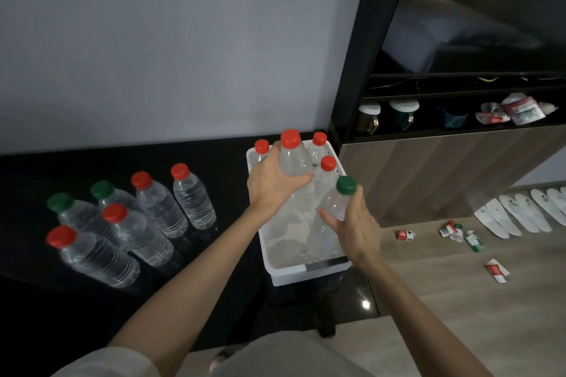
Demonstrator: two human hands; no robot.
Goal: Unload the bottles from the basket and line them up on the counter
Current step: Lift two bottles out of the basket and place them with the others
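Observation:
A white basket point(277, 269) stands at the right end of the black counter point(220, 180). My left hand point(271, 184) grips a clear red-capped bottle point(293, 156) raised above the basket. My right hand point(355, 226) holds a green-capped bottle point(340, 199) over the basket's right side. Three more red-capped bottles stand in the basket: one at the back left point(261, 148), one at the back right point(318, 144), one in the middle point(327, 174). Several clear bottles with red and green caps point(147, 211) stand on the counter to the left.
A grey wall rises behind the counter. To the right is a dark shelf unit point(459, 113) holding cups and packets. On the wooden floor lie torn bottle labels point(456, 232) and a row of white slippers point(520, 214).

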